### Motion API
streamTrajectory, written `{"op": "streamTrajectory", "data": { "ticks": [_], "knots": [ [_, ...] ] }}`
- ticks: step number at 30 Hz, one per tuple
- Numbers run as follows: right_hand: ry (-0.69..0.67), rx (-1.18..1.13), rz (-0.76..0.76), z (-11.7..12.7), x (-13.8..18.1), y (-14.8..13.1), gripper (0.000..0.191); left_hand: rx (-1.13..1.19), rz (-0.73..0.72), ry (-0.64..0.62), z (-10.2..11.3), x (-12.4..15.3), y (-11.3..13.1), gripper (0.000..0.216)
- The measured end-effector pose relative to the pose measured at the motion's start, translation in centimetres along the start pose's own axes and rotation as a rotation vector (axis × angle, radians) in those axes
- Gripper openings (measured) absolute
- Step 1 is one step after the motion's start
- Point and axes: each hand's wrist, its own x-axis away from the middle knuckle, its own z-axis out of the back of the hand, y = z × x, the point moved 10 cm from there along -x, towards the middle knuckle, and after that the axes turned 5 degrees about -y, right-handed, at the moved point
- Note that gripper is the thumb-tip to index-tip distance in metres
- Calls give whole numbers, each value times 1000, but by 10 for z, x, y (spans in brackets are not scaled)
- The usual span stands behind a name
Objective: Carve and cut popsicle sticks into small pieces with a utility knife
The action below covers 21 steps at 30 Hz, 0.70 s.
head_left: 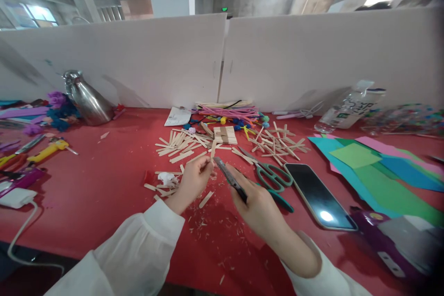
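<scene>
Upright between the fingers of my left hand is a wooden craft stick. My right hand is closed around a utility knife, its blade end close to the stick's lower part; whether the two touch I cannot tell. Wood shavings and a short stick piece lie on the red table below my hands. Beyond my left hand spreads a pile of loose craft sticks. Just right of my right hand rest green-handled scissors, partly over another teal-handled tool.
A phone, coloured paper sheets and a purple device lie to the right. Plastic bottles stand behind them. At left are a metal jug and a yellow-handled tool. A white partition borders the back.
</scene>
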Motion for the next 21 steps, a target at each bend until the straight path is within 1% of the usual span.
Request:
{"op": "streamTrajectory", "data": {
  "ticks": [5,8,11,14,16,18,19,20,21],
  "knots": [
    [23,-144,24,-1,0,-9,50,-106,-9,51,2,4,4,31],
    [21,-253,-33,-3,1,-6,49,-150,7,75,2,6,7,33],
    [-2,-432,-173,-10,2,4,48,-190,6,98,3,7,12,32],
    [-78,-732,-391,-27,6,16,55,-213,1,133,6,5,14,29],
    [-124,-961,-509,-36,9,19,61,-159,16,145,6,3,11,26],
    [-149,-1113,-550,-37,8,18,63,-13,41,126,2,2,5,22],
    [-152,-1123,-540,-34,7,17,62,74,54,111,0,2,2,22],
    [-132,-1078,-516,-28,6,19,61,152,71,97,-3,2,-1,23],
    [-108,-986,-478,-21,4,20,59,213,90,88,-5,2,-4,24]
  ]
}}
